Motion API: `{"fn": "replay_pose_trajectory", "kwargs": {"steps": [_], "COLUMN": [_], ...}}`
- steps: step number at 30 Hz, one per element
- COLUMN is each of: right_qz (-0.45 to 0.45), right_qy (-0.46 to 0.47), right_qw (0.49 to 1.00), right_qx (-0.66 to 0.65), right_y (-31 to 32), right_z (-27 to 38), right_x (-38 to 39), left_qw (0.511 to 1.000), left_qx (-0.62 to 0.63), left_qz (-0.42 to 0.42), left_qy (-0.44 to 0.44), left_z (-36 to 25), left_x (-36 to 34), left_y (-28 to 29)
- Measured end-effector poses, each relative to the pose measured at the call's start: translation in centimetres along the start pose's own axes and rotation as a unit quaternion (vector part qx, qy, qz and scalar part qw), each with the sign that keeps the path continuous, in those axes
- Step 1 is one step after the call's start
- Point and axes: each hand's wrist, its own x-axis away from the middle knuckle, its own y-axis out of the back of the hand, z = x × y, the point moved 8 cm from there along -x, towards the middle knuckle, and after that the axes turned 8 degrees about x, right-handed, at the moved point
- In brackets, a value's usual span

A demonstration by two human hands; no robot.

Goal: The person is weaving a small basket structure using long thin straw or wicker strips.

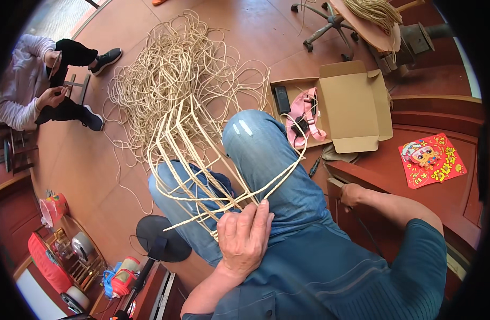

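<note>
Beside cords (176, 124), carton (354, 112), pink strap (297, 109) inside

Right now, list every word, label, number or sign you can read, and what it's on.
Red square card: large yellow characters, not copied here.
Black box in the cardboard box: any marks too small to read.
Woven strands at the left fingers: none visible.
Elsewhere: nothing legible.
</note>
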Motion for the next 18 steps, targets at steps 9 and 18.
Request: {"fn": "replay_pose_trajectory", "kwargs": {"steps": [9, 18], "right_qz": [-0.166, -0.008], "right_qy": [-0.083, -0.146], "right_qw": [0.840, 0.452], "right_qx": [-0.509, -0.880], "right_y": [1.1, 0.0], "right_z": [-2.9, -6.5], "right_x": [-3.6, -2.3], "left_qw": [1.000, 0.999], "left_qx": [-0.014, -0.013], "left_qz": [0.026, 0.049], "left_qy": [-0.008, 0.001], "left_z": [0.0, 0.2], "left_x": [-0.7, -0.7], "left_y": [0.2, -0.1]}}
